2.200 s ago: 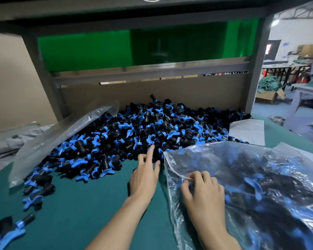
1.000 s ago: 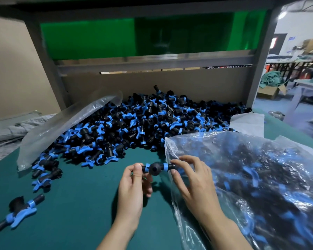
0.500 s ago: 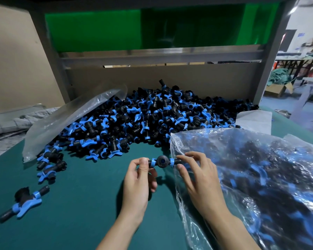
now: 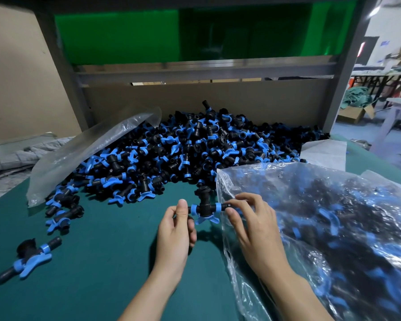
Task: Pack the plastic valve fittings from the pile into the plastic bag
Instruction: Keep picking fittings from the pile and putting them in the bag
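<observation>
Nearest to us, two bare forearms reach out over the green table point(image 4: 97, 269). The left hand point(image 4: 175, 232) pinches the left end of one fitting point(image 4: 204, 206), thumb on top and fingers point(image 4: 191, 230) curled beneath. The right hand point(image 4: 252, 228) clamps the other end between thumb and forefinger, right at the mouth of the bag point(image 4: 333, 239). The fitting is held level just above the table. It is black with blue collars, a black stub points away from us and a blue wing handle hangs under it. Whether its right tip is already inside the bag we cannot tell, for the crinkled plastic blurs that spot.

The bag lies on the table at the right, clear and glossy, with many black and blue fittings showing through it. At the near left a stray fitting point(image 4: 26, 258) lies alone on the table, well apart from the hands.

Beyond the hands the pile point(image 4: 195, 149) spreads across the table, reaching the bag's far edge. A flat bag point(image 4: 86, 154) of clear plastic lies over the pile's left flank. A white sheet point(image 4: 322, 151) sits behind the bag. A brown board point(image 4: 206, 98) backs the pile, and above it we see a green panel point(image 4: 116, 33).
</observation>
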`<state>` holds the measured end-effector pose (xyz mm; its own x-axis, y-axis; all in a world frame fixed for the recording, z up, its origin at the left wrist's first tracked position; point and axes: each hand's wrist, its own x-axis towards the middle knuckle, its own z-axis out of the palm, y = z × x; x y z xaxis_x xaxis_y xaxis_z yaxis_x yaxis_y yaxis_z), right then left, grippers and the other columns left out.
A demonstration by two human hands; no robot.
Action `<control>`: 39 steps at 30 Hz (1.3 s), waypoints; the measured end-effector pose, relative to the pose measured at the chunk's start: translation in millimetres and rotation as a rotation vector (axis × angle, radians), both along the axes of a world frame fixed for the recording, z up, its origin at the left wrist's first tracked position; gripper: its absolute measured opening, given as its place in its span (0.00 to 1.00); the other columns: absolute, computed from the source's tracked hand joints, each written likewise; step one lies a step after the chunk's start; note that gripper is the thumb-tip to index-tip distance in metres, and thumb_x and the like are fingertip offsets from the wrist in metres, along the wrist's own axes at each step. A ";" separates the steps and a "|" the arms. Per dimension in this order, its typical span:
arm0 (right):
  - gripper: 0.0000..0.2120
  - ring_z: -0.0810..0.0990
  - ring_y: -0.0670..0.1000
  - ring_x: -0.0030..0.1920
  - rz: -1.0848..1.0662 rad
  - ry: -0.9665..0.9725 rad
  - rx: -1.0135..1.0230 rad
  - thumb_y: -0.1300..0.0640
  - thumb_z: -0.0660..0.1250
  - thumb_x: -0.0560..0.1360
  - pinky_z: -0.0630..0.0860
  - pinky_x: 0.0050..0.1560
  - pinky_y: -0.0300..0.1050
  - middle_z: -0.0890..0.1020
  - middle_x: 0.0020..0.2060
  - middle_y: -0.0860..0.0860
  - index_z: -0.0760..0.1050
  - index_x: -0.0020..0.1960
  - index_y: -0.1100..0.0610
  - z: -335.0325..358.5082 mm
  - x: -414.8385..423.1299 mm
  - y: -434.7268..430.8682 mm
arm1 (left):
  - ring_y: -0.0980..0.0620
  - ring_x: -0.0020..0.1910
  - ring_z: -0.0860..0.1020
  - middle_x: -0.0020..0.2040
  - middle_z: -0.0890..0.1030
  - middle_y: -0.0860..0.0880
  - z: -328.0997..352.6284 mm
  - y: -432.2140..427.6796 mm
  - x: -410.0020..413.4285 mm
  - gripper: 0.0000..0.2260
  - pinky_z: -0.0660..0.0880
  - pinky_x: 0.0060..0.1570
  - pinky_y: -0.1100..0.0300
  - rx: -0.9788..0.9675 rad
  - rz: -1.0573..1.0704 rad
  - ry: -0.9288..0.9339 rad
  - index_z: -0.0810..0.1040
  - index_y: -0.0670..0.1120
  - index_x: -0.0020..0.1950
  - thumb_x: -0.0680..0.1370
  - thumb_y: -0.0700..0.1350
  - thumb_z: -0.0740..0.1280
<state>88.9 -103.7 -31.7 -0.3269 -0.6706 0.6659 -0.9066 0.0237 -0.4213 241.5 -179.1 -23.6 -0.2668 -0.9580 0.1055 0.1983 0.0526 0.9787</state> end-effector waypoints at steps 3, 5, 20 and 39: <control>0.17 0.71 0.46 0.56 0.034 0.016 0.000 0.39 0.54 0.82 0.68 0.58 0.45 0.72 0.58 0.44 0.76 0.58 0.47 3.7 3.8 2.1 | 0.54 0.24 0.67 0.29 0.68 0.51 2.9 -1.2 -1.5 0.20 0.64 0.23 0.63 0.096 -0.009 0.102 0.73 0.43 0.44 0.78 0.61 0.59; 0.18 0.70 0.45 0.57 0.058 0.031 -0.002 0.38 0.53 0.81 0.67 0.60 0.45 0.72 0.58 0.44 0.76 0.60 0.46 5.4 5.7 3.3 | 0.55 0.22 0.64 0.29 0.66 0.50 5.8 -2.5 -1.7 0.18 0.62 0.21 0.64 0.236 -0.072 0.270 0.73 0.42 0.44 0.81 0.56 0.57; 0.17 0.71 0.44 0.56 0.043 -0.015 -0.002 0.40 0.56 0.80 0.66 0.60 0.44 0.71 0.57 0.43 0.76 0.59 0.47 5.0 4.9 3.6 | 0.55 0.26 0.65 0.31 0.65 0.51 12.3 -1.0 5.3 0.17 0.65 0.24 0.63 0.387 -0.321 0.488 0.73 0.44 0.42 0.85 0.50 0.54; 0.11 0.74 0.53 0.51 0.025 0.054 0.040 0.54 0.71 0.75 0.70 0.52 0.47 0.74 0.57 0.48 0.79 0.57 0.52 -0.8 -2.2 3.0 | 0.57 0.38 0.78 0.42 0.83 0.54 16.6 35.0 -0.3 0.15 0.74 0.40 0.66 -0.398 -0.071 -0.023 0.79 0.57 0.49 0.69 0.64 0.73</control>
